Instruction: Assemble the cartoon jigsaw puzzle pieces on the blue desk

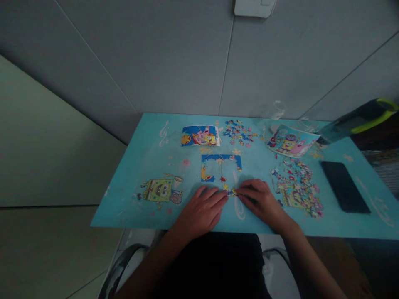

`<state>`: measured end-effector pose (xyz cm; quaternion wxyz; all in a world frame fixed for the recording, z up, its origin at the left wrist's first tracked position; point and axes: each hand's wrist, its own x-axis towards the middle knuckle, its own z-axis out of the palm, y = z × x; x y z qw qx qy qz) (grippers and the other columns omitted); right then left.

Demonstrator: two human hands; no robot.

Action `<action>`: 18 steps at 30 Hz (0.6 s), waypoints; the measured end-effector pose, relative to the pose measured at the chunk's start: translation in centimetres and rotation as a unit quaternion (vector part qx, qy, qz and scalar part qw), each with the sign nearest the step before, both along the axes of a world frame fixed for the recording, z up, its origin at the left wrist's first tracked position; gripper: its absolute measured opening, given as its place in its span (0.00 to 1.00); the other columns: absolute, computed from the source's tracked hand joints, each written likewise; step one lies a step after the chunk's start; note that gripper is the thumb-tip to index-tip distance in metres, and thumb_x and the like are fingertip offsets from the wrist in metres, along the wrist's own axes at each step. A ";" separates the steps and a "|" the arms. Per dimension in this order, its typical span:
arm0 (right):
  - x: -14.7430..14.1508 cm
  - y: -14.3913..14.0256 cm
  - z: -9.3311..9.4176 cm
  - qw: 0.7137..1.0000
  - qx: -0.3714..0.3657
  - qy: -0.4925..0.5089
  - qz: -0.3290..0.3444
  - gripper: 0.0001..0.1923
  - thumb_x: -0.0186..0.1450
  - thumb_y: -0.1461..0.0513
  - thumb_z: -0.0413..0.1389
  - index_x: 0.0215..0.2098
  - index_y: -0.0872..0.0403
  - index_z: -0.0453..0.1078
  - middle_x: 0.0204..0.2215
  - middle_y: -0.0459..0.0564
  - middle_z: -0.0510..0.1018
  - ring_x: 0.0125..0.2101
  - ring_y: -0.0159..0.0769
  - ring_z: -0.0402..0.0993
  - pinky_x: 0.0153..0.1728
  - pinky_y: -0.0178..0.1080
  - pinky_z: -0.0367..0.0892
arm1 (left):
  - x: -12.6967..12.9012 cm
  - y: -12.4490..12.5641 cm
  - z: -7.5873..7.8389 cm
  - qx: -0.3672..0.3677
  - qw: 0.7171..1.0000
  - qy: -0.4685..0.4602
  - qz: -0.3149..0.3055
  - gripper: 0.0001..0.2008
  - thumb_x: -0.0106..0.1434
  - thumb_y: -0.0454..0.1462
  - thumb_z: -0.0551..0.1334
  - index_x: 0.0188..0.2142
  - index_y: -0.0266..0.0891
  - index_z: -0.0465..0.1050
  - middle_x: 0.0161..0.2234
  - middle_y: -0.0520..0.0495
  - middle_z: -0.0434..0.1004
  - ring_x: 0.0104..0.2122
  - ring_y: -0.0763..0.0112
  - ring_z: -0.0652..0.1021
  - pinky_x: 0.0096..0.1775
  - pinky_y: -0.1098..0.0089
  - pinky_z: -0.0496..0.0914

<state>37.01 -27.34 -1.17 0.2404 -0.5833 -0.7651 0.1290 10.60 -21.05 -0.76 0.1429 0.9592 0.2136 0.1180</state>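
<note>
A small cluster of joined jigsaw puzzle pieces [231,192], yellow and blue, lies on the table in front of me. My left hand [205,208] rests palm down, its closed fingers pressing the cluster's left side with their tips. From the other side, my right hand [259,202] pinches the cluster's right edge between thumb and fingers. Just beyond both hands is a partly joined puzzle frame [204,158], blue along the top with yellow at lower left. A loose red piece [223,179] sits at its lower opening. The fingertips partly hide the cluster.
A blue picture card [201,136] lies behind the frame, beside loose pieces [238,132]. At right are a second picture sheet [291,141], a large heap of pieces [297,187], a dark phone-like slab [345,187] and a dark bottle [358,120]. The turquoise table [131,166] meets the wall.
</note>
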 end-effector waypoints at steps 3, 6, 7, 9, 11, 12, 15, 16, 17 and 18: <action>-0.1 -0.1 0.1 1.000 0.001 -0.013 0.007 0.14 0.72 0.61 0.56 0.53 0.41 0.77 0.48 0.53 0.77 0.47 0.46 0.74 0.45 0.51 0.69 | 0.0 0.0 0.0 -0.007 1.000 0.003 0.001 0.21 0.73 0.38 0.55 0.64 0.42 0.64 0.65 0.46 0.68 0.62 0.58 0.67 0.63 0.50 0.56; -0.1 -0.2 0.1 1.000 0.001 -0.021 0.008 0.16 0.72 0.61 0.56 0.54 0.40 0.77 0.49 0.53 0.76 0.46 0.45 0.73 0.45 0.51 0.69 | 0.1 -0.1 0.0 -0.010 1.000 0.001 0.004 0.21 0.73 0.38 0.55 0.64 0.42 0.64 0.65 0.47 0.68 0.62 0.58 0.67 0.64 0.49 0.56; -0.2 -0.2 0.1 1.000 0.001 -0.023 0.010 0.16 0.72 0.61 0.56 0.55 0.40 0.76 0.49 0.53 0.76 0.45 0.45 0.73 0.45 0.51 0.69 | 0.1 -0.1 0.0 -0.010 1.000 -0.001 0.005 0.21 0.73 0.38 0.55 0.64 0.42 0.64 0.65 0.46 0.68 0.62 0.58 0.67 0.63 0.50 0.56; -0.2 -0.2 0.1 1.000 -0.001 -0.027 0.015 0.17 0.72 0.62 0.55 0.56 0.39 0.75 0.49 0.53 0.76 0.45 0.45 0.73 0.45 0.51 0.69 | 0.1 0.0 0.1 -0.008 1.000 -0.005 0.006 0.21 0.73 0.38 0.56 0.64 0.42 0.65 0.65 0.46 0.68 0.62 0.58 0.68 0.63 0.50 0.56; -0.2 -0.3 0.2 0.999 -0.001 -0.031 0.020 0.19 0.72 0.62 0.55 0.58 0.39 0.74 0.50 0.53 0.75 0.45 0.45 0.72 0.44 0.51 0.68 | 0.1 0.0 0.1 -0.008 1.000 -0.003 0.004 0.21 0.73 0.38 0.56 0.64 0.42 0.65 0.65 0.46 0.68 0.62 0.58 0.68 0.63 0.50 0.56; -0.2 -0.4 0.2 0.999 -0.001 -0.033 0.022 0.19 0.72 0.62 0.55 0.58 0.40 0.74 0.50 0.53 0.75 0.45 0.46 0.72 0.44 0.51 0.68 | 0.1 0.0 0.1 -0.009 1.000 -0.001 0.002 0.21 0.73 0.38 0.55 0.64 0.42 0.65 0.65 0.46 0.67 0.62 0.58 0.67 0.63 0.50 0.56; -0.3 -0.7 0.5 0.999 0.002 -0.037 0.029 0.19 0.72 0.62 0.55 0.58 0.41 0.74 0.50 0.54 0.76 0.46 0.46 0.72 0.45 0.52 0.68 | 0.0 0.0 0.0 -0.013 1.000 0.002 -0.002 0.21 0.74 0.38 0.55 0.65 0.41 0.64 0.66 0.47 0.66 0.62 0.58 0.67 0.63 0.49 0.55; -0.3 -0.8 0.6 0.999 0.004 -0.038 0.031 0.18 0.72 0.63 0.55 0.57 0.41 0.75 0.50 0.54 0.76 0.47 0.47 0.72 0.45 0.52 0.68 | 0.0 0.0 0.0 -0.014 1.000 0.002 -0.001 0.21 0.74 0.38 0.54 0.65 0.41 0.63 0.66 0.47 0.66 0.62 0.58 0.67 0.64 0.49 0.55; -0.3 -0.8 0.6 0.999 0.006 -0.040 0.032 0.18 0.71 0.63 0.56 0.57 0.42 0.75 0.50 0.54 0.76 0.47 0.47 0.72 0.45 0.52 0.68 | 0.0 0.0 -0.1 -0.013 1.000 0.001 -0.001 0.21 0.74 0.38 0.54 0.65 0.41 0.63 0.66 0.46 0.66 0.62 0.58 0.67 0.63 0.49 0.54; -0.3 -0.9 0.7 0.998 0.009 -0.043 0.033 0.17 0.71 0.63 0.56 0.56 0.43 0.76 0.49 0.55 0.76 0.47 0.47 0.72 0.45 0.52 0.68 | 0.0 0.0 -0.1 -0.012 1.000 0.000 0.000 0.21 0.74 0.38 0.54 0.65 0.41 0.64 0.66 0.46 0.66 0.62 0.58 0.67 0.63 0.49 0.55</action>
